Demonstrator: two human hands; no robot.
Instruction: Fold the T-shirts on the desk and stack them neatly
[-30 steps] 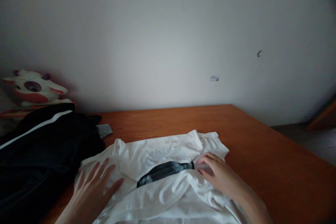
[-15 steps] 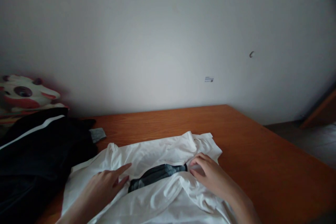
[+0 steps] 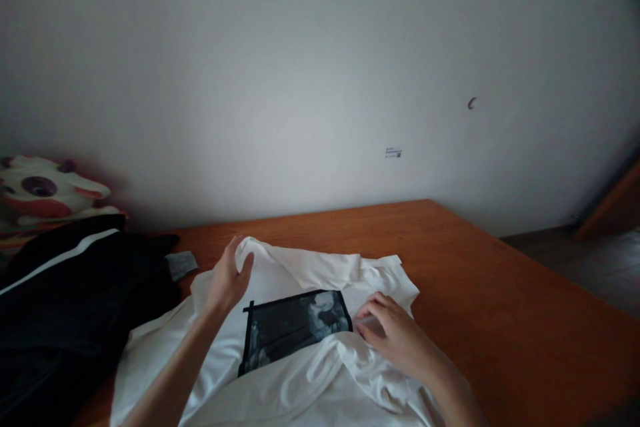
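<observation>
A white T-shirt (image 3: 295, 387) lies rumpled in front of me. A dark rectangular print (image 3: 295, 327) with a black border shows on it, its near edge covered by a fold of cloth. My left hand (image 3: 233, 277) is closed on the shirt's far left edge and holds it slightly raised, the thumb on the near side. At the right side of the print, my right hand (image 3: 385, 327) has its fingers curled into the cloth, pinching it against the table.
The shirt lies on a brown wooden table (image 3: 465, 293) against a pale wall (image 3: 300, 80). Black clothing (image 3: 85, 320) with a white stripe is heaped at the left, beside a small grey piece of cloth (image 3: 182, 265). Behind it sits a cow-shaped toy (image 3: 50, 190).
My left hand has moved away from me to the far edge, drawing the cloth up and flattening it. More of the dark print is uncovered. My right hand has barely moved.
</observation>
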